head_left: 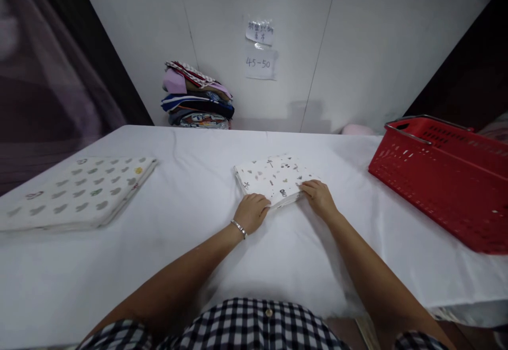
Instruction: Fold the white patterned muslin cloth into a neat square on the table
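Observation:
A white cloth (273,175) with small grey and brown printed figures lies folded into a flat bundle on the table in front of me. My left hand (253,212) grips its near left corner, fingers on top and thumb at the edge. At the near right edge, my right hand (317,196) is closed on the same folded cloth, with its fingertips over the top layer. The thumb of that hand is mostly hidden. Both hands keep the bundle at table level.
A larger folded cloth (79,191) with grey heart-like prints lies at the left. A red plastic basket (436,180) with metal handles stands at the right. Folded fabrics (198,98) are stacked against the wall behind the white-covered table (178,265). Paper labels (260,64) hang above.

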The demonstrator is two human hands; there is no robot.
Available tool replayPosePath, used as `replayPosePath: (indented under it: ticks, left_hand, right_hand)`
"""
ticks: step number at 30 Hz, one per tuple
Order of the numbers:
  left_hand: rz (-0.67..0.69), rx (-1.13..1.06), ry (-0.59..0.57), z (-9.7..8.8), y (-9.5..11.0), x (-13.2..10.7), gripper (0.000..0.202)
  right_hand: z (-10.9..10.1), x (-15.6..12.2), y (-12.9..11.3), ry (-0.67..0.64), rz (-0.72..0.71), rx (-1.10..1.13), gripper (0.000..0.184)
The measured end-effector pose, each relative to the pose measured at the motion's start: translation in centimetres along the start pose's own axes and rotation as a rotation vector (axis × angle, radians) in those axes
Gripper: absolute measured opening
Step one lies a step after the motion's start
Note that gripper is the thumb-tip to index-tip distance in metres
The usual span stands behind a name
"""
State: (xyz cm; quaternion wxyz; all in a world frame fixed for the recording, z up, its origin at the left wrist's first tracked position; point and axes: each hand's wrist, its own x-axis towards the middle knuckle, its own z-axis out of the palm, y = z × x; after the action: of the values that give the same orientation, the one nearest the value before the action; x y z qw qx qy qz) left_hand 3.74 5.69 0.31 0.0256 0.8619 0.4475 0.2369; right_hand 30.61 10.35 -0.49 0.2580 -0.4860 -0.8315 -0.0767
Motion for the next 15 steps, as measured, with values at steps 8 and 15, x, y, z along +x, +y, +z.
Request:
replayPosePath:
  ticks: [8,15]
  left_hand:
    - [0.044,0.141,-0.017,0.1,0.3,-0.3,0.016]
    - [-0.025,0.154,-0.041,0.2,1.4,0.1,0.019]
  right_hand:
    - [0.8,-0.5,0.6,0.075,-0.027,0.018,0.030]
    - [0.7,-1.1,0.3,0.048,-0.028,0.063,0.027]
